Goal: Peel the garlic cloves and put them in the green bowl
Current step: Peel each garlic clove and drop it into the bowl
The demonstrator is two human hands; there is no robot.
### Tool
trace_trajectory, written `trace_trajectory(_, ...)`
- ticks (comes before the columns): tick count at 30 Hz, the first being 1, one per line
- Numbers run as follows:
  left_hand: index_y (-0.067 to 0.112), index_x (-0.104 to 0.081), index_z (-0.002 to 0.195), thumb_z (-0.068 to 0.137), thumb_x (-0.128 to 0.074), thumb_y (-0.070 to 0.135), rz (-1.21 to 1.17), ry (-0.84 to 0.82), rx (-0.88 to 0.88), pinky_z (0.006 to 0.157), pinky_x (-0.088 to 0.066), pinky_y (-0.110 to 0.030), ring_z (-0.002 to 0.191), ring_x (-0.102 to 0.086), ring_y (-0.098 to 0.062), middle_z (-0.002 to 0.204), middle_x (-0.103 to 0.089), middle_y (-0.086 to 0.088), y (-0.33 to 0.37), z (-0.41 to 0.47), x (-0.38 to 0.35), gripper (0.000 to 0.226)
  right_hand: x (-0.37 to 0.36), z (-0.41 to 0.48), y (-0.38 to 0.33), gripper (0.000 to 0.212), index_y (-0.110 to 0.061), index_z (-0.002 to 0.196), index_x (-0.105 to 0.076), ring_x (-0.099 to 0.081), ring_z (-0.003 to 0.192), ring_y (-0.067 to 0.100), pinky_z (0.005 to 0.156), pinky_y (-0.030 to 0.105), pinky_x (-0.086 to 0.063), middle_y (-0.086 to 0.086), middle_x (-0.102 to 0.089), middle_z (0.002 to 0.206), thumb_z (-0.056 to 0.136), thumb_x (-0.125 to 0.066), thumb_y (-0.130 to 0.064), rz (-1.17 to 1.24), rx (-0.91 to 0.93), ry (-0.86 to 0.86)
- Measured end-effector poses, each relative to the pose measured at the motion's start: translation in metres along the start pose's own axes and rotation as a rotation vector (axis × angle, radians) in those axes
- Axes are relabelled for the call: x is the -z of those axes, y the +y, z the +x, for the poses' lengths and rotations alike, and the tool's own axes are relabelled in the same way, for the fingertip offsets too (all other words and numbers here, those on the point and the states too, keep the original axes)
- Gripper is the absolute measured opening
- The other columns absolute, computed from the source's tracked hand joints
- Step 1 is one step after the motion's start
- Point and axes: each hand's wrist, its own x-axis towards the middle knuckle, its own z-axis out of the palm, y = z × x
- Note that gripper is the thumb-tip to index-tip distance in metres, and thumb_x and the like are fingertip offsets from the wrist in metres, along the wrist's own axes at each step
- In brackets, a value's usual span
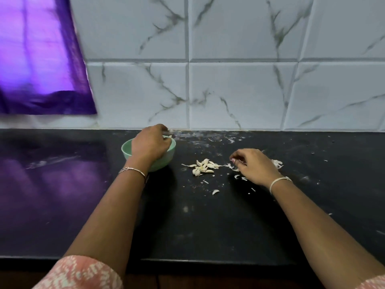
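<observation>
Left hand point(149, 142) hung over the green bowl point(127, 150), fingers curled, tips pinching a small pale piece point(168, 137); too blurred to say whether clove or skin. The bowl sat on the black worktop point(208, 222), near the tiled wall point(239, 90); its inside was hidden by the hand.

Right hand point(253, 163) lay knuckles-up to the right, fingers curled down onto the worktop among loose peels point(277, 163). Could not tell whether it had hold of anything.

Between bowl and right hand lay a small heap of garlic cloves point(204, 166). One stray clove point(215, 192) lay apart, nearer the person. A bracelet on each wrist. A purple curtain point(37, 59) hung at upper left.
</observation>
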Motion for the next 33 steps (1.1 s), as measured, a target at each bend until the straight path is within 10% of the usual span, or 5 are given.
trace_trajectory(7, 0.027, -0.066, 0.102, 0.088, -0.057, 0.027, 0.184, -0.114, 0.011, 0.083, -0.046, -0.033, 0.104, -0.06, -0.026, 0.115, -0.065, 0.0, -0.019, 0.004, 0.013, 0.016, -0.015, -0.003, -0.011, 0.068, -0.03, 0.147, -0.037, -0.039, 0.138, 0.018, 0.112, 0.037, -0.032, -0.005, -0.044, 0.149, 0.088, -0.052, -0.063, -0.061, 0.032, -0.31)
trace_trajectory(16, 0.023, -0.07, 0.109, 0.095, -0.055, 0.03, -0.061, 0.106, -0.238, 0.082, -0.049, -0.036, 0.104, -0.059, -0.024, 0.106, -0.064, -0.003, 0.017, -0.01, -0.006, 0.022, -0.011, -0.001, -0.003, 0.021, -0.027, 0.108, -0.069, -0.062, 0.104, 0.018, 0.089, 0.034, -0.049, -0.007, -0.068, 0.107, 0.091, -0.06, -0.02, -0.136, 0.037, -0.038)
trace_trajectory(25, 0.012, -0.067, 0.119, 0.086, -0.051, -0.002, 0.092, -0.309, -0.392, 0.098, -0.046, -0.036, 0.112, -0.058, -0.031, 0.12, -0.062, -0.013, 0.047, -0.008, -0.064, 0.039, -0.009, 0.003, 0.007, 0.031, -0.022, 0.103, -0.071, -0.058, 0.1, 0.022, 0.083, 0.034, -0.049, -0.001, -0.054, 0.11, 0.089, -0.056, 0.0, -0.14, 0.002, 0.1)
trace_trajectory(33, 0.012, -0.07, 0.105, 0.09, -0.06, 0.015, 0.13, -0.313, -0.315, 0.087, -0.05, -0.036, 0.102, -0.061, -0.031, 0.111, -0.065, -0.013, 0.038, 0.0, -0.083, 0.018, -0.004, 0.005, -0.004, 0.02, -0.029, 0.109, -0.066, -0.051, 0.07, 0.001, 0.077, 0.031, -0.051, -0.011, -0.053, 0.106, 0.089, -0.065, -0.028, -0.01, 0.09, 0.146)
